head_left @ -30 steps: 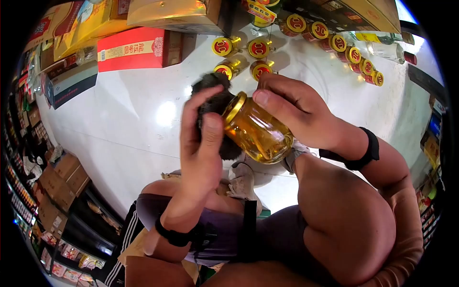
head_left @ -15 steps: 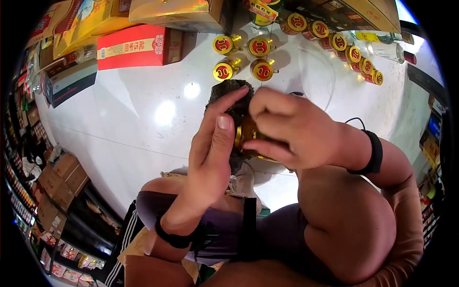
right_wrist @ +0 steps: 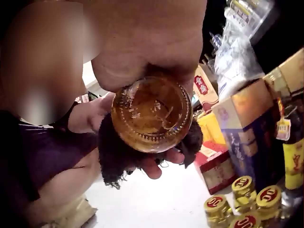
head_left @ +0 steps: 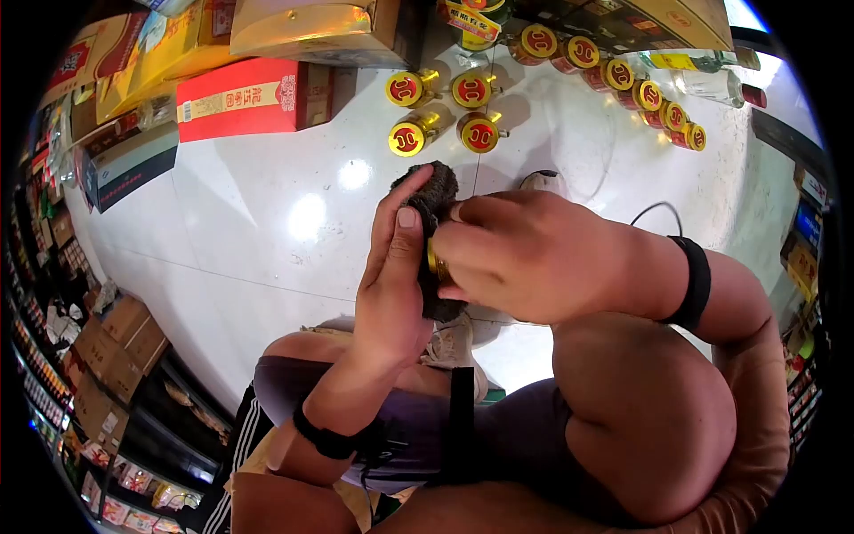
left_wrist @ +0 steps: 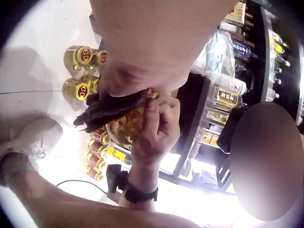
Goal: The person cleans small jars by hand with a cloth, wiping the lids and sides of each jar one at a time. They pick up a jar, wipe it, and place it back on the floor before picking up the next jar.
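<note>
Head view: pale glossy floor [head_left: 267, 214] w/ thin tile seams & bright light spots; the person sits or squats over it, knees bent, shoes [head_left: 452, 347] partly visible under the hands. L hand [head_left: 389, 285] is clamped on a dark cloth [head_left: 438, 191], thumb & fingers around it. R hand [head_left: 534, 254] is clamped round a glass jar [right_wrist: 152, 114] of amber liquid, gold rim end against the cloth, held up off the floor btwn both hands; R wrist view looks at its base. Dark band on each wrist.

Beyond the hands, four gold-lidded jars [head_left: 470, 89] w/ red emblems stand in a 2x2 group on the floor. Six more, the row of jars [head_left: 616, 74], run diag. at upper R, nr. a clear bottle [head_left: 712, 86].

Room: red box [head_left: 236, 98] at upper L, next to a yellow box [head_left: 169, 62] & gold box [head_left: 316, 31]; cardboard cartons [head_left: 111, 374] & stocked shelves [head_left: 40, 374] at lower L. L wrist view: more shelves w/ bottles, pkgs. Black cable [head_left: 660, 206] by R wrist.
</note>
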{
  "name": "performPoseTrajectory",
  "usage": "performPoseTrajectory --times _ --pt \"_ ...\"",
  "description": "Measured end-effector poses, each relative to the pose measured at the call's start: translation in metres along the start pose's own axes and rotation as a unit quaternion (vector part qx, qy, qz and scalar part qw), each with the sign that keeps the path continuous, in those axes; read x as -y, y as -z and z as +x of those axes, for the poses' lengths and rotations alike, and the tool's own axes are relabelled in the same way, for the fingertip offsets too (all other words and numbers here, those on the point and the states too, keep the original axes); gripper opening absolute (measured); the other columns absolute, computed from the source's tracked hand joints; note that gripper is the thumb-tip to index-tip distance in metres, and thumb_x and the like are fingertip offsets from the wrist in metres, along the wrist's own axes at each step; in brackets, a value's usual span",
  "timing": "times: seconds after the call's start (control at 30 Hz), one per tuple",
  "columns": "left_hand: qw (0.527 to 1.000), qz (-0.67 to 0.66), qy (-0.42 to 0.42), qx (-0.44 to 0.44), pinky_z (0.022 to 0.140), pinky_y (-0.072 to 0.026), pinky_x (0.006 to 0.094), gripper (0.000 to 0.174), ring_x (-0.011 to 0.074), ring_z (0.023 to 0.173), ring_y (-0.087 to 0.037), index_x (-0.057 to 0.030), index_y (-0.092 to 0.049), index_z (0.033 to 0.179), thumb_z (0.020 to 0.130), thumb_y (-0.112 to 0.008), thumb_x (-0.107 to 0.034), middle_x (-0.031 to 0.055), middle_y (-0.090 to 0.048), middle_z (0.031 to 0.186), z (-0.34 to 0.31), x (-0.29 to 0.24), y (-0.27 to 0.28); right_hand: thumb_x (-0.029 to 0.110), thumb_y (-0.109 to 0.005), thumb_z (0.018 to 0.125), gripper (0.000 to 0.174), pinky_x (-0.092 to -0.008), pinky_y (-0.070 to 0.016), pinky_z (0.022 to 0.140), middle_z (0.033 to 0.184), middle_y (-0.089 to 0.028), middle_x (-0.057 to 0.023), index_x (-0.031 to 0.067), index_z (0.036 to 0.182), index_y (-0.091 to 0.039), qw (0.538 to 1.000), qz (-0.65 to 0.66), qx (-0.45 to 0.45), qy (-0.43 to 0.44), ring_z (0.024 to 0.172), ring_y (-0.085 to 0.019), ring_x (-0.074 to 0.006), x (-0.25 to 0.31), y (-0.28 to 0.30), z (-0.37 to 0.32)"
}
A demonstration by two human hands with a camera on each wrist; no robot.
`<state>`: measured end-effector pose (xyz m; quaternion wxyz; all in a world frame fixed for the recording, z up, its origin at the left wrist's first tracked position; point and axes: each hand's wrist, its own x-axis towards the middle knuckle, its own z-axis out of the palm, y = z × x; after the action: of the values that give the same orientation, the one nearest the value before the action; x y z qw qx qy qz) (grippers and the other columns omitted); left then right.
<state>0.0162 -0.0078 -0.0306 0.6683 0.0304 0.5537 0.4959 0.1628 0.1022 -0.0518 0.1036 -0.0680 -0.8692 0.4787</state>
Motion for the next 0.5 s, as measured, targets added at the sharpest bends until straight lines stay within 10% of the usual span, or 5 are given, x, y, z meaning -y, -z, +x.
performPoseTrajectory --times 0.23,0.3,0.5 --pt "0.978 -0.139 -0.136 0.068 0.109 -0.0383 0.0413 0.055 0.0275 0.13 -0.046 -0.0085 -0.024 0.151 0.105 -0.036 -0.035 0.0176 -0.041 0.144 -0.001 -0.009 -0.002 0.02 -0.065 0.092 0.029 -0.0352 -0.0429 0.063 0.077 -0.052 -0.0148 -0.0028 0.076 -0.057 0.959 0.218 -0.15 -0.106 0.071 -0.053 -0.0277 -0.006 0.001 0.01" --pt "0.973 -0.175 -0.144 0.048 0.112 -0.0352 0.046 0.06 0.0315 0.134 -0.041 -0.0141 -0.016 0.154 0.104 -0.037 -0.04 0.0176 -0.036 0.148 0.002 -0.013 -0.004 0.02 -0.064 0.093 0.028 -0.0328 -0.043 0.064 0.078 -0.053 -0.0131 -0.003 0.078 -0.058 0.873 0.364 -0.185 -0.267 0.074 -0.055 -0.0235 -0.001 -0.002 0.014" --pt "0.959 -0.276 -0.059 0.025 0.11 -0.0379 0.0439 0.058 0.0305 0.131 -0.044 -0.0136 -0.023 0.151 0.104 -0.032 -0.045 0.0152 -0.042 0.144 0.004 -0.016 0.005 0.011 -0.074 0.084 0.027 -0.0337 -0.0478 0.07 0.089 -0.052 -0.011 -0.0017 0.076 -0.052 0.949 0.193 -0.24 -0.073 0.082 -0.057 -0.0237 -0.002 -0.01 0.009"
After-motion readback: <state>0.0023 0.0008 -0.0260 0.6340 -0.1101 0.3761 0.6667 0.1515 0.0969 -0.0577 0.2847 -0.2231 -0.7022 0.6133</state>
